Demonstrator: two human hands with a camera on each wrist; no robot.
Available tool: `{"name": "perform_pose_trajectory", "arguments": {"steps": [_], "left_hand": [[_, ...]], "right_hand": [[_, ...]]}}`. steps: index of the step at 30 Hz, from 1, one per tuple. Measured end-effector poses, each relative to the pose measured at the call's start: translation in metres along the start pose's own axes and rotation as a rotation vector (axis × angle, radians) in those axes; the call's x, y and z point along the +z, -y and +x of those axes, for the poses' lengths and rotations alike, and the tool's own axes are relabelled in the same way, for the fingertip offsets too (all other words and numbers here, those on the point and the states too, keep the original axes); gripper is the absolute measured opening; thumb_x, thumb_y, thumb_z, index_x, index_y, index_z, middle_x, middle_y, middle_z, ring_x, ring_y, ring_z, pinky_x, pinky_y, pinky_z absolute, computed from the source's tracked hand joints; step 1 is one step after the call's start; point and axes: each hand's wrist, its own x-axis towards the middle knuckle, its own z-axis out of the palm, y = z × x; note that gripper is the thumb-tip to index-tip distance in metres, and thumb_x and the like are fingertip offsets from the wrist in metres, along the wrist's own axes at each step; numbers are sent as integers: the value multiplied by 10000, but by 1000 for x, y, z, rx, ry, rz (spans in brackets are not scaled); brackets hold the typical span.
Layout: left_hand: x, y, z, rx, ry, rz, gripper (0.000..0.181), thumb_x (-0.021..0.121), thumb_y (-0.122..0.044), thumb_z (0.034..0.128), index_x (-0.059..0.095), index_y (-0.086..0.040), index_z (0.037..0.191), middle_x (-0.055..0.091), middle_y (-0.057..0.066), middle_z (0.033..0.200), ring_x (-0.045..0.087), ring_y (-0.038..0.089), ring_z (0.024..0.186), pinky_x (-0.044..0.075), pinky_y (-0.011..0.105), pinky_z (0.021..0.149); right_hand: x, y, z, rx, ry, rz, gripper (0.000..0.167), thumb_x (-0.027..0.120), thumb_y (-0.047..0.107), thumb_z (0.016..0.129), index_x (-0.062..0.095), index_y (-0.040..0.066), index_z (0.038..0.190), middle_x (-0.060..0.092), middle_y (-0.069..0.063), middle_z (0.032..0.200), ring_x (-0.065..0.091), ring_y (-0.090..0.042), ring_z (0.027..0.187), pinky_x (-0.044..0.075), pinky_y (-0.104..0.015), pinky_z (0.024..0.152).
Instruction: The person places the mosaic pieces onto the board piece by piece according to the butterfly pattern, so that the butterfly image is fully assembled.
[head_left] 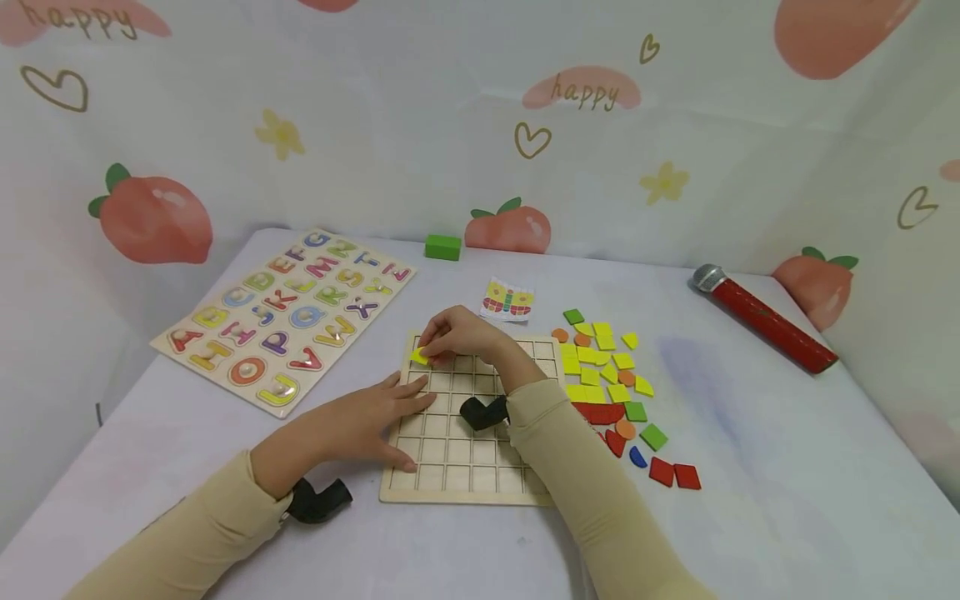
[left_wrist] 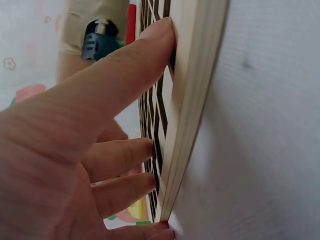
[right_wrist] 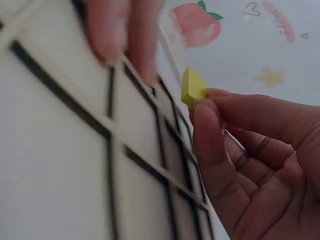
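Observation:
A wooden grid board (head_left: 435, 497) lies on the table in front of me. My right hand (head_left: 465, 335) pinches a yellow wooden piece (head_left: 419, 357) between thumb and fingertips, over the far left corner cell of the board. In the right wrist view the same yellow piece (right_wrist: 194, 86) stands tilted in the fingertips. With fingers spread, my left hand (head_left: 367, 421) rests on the board's left edge. The left wrist view shows its thumb (left_wrist: 125, 70) on the frame. The right forearm covers part of the board's right side.
Several yellow pieces (head_left: 589, 377), red pieces (head_left: 662, 472) and other coloured pieces lie right of the board. A butterfly pattern card (head_left: 508, 300) is behind it. An alphabet puzzle (head_left: 288, 317) sits at left, a green block (head_left: 442, 247) at the back, a red microphone (head_left: 765, 317) far right.

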Motion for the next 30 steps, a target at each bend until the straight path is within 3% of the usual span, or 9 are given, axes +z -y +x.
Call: {"name": "perform_pose_trajectory", "arguments": {"steps": [13,21,25,30], "left_hand": [[-1,-2,1,3,5,-11,865,725,-506,728,402,-92,1416,262,149,1526,200,529,1351,300,561,1070],[1,1,1,-7,-2,-6,865,722,-519,725,409,-101,1414,269,146,1524,198,525,1354,309,558,1067],[1,2,1,-16,1,-13,879,717,-538,719,402,-111,1419,262,143,1528,195,521,1358,307,565,1064],[-1,0,0,-19,0,-16,887,714,-542,719,390,-118,1427,253,139,1532,192,513,1363,298,566,1070]], "right_hand": [[9,-5,-4,-39,-59,-159,146,654,22,840,684,-77,943,690,-134,841,540,-47,579,480,-160,584],[10,-4,-1,-27,-40,-178,127,651,39,847,688,-40,939,670,-80,819,534,-67,587,482,-171,587],[-1,-4,-5,-11,-53,-156,173,653,90,857,692,-9,994,687,-79,890,590,-78,666,516,-200,663],[-32,-7,-23,4,-118,-85,232,650,115,859,677,4,1061,673,-113,1037,666,-145,820,547,-270,788]]}}
